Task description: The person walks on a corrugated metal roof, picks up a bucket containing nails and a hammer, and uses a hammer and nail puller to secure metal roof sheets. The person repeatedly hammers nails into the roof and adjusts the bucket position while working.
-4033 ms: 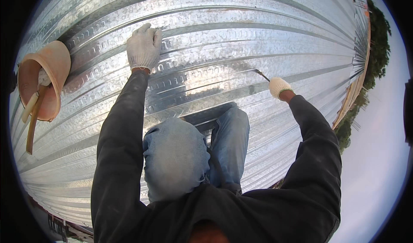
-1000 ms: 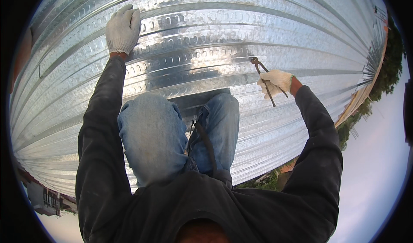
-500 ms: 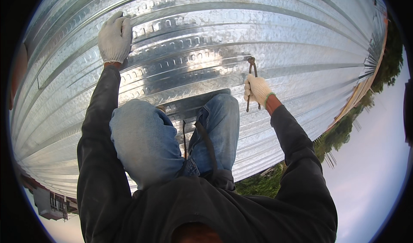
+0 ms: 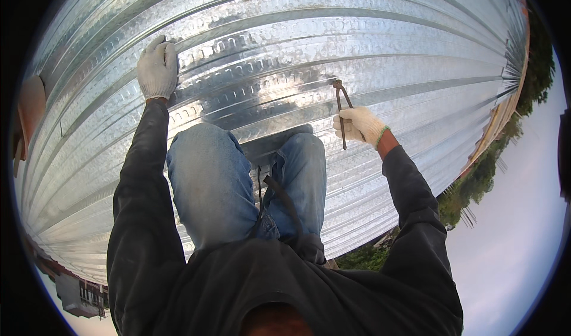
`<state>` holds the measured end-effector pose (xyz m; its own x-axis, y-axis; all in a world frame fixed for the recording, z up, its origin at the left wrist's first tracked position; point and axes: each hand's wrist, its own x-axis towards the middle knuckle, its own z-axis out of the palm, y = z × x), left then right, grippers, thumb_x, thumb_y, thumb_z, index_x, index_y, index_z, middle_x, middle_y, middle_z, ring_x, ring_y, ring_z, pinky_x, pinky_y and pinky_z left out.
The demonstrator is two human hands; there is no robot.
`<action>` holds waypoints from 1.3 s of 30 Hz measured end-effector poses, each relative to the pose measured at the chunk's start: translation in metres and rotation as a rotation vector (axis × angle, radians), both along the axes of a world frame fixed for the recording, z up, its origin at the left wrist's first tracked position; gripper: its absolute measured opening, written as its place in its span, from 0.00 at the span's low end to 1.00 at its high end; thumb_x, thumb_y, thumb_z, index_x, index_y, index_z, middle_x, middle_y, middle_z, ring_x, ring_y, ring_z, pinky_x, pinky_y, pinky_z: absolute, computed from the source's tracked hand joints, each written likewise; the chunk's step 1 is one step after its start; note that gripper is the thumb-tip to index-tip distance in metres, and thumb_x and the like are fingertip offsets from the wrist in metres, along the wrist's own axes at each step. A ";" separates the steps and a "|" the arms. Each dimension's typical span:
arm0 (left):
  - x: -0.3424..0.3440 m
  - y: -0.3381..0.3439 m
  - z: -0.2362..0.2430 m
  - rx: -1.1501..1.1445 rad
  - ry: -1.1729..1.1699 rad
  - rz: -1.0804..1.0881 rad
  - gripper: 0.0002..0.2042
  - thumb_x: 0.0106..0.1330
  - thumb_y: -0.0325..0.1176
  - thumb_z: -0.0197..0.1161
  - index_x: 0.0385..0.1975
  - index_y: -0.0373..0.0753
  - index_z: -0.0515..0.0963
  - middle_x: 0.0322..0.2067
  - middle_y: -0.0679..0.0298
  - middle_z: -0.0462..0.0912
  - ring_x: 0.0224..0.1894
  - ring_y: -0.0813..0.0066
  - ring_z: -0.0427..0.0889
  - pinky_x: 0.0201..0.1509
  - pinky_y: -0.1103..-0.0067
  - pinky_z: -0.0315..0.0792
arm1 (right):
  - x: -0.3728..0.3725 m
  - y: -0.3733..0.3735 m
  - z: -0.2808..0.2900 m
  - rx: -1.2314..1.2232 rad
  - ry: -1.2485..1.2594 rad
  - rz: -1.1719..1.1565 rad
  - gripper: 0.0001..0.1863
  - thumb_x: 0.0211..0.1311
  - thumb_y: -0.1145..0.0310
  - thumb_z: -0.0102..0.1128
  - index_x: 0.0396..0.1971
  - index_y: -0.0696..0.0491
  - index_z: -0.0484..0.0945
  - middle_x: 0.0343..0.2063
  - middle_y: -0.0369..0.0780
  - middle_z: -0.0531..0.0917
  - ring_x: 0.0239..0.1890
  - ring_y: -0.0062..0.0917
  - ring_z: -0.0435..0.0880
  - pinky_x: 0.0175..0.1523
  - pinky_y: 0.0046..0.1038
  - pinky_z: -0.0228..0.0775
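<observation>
My left hand (image 4: pixel 157 73), in a pale knitted glove, rests on the corrugated galvanized metal sheeting (image 4: pixel 256 35), its fingers slightly bent over a rib and holding nothing visible. In my gloved right hand (image 4: pixel 360 126) are dark rusty pincers (image 4: pixel 339 95), gripped by the long handles, their head at a narrow seam in the sheet above my knees. Whether the jaws bite on anything is too small to tell. My bent knees (image 4: pixel 211 169) in faded jeans are below, with a dark strap (image 4: pixel 279 196) hanging between them.
An orange-brown container (image 4: pixel 30 110) is partly visible at the left rim. The sheeting ends at a pale timber-like edge (image 4: pixel 493 130) on the right, with trees (image 4: pixel 467 193) and sky beyond. Part of a building (image 4: pixel 74 291) shows at the lower left.
My right hand has turned its grip on the pincers, which now stand more upright and further left. My left hand has moved left and slightly down. The container has shifted toward the view's rim.
</observation>
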<state>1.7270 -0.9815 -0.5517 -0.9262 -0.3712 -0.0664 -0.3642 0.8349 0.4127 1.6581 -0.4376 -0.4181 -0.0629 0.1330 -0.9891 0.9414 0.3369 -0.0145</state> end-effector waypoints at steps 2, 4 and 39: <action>0.001 -0.001 -0.001 -0.008 -0.007 -0.001 0.21 0.83 0.46 0.59 0.53 0.38 0.94 0.64 0.52 0.92 0.65 0.45 0.89 0.73 0.56 0.79 | -0.012 0.006 0.007 0.061 -0.019 0.242 0.16 0.77 0.72 0.61 0.56 0.66 0.81 0.41 0.47 0.90 0.42 0.37 0.95 0.47 0.44 0.95; 0.002 -0.001 -0.002 -0.016 -0.001 -0.002 0.21 0.83 0.46 0.59 0.53 0.38 0.94 0.64 0.52 0.92 0.65 0.44 0.89 0.73 0.56 0.79 | -0.025 0.010 0.009 0.077 -0.057 0.508 0.16 0.79 0.70 0.61 0.57 0.65 0.82 0.42 0.47 0.92 0.40 0.38 0.96 0.46 0.44 0.94; 0.005 -0.002 -0.009 -0.042 0.021 0.008 0.23 0.84 0.50 0.59 0.54 0.39 0.94 0.66 0.54 0.91 0.65 0.46 0.89 0.74 0.58 0.78 | -0.084 0.034 -0.021 0.210 0.031 1.788 0.26 0.89 0.56 0.55 0.48 0.68 0.88 0.43 0.65 0.91 0.49 0.63 0.93 0.50 0.58 0.83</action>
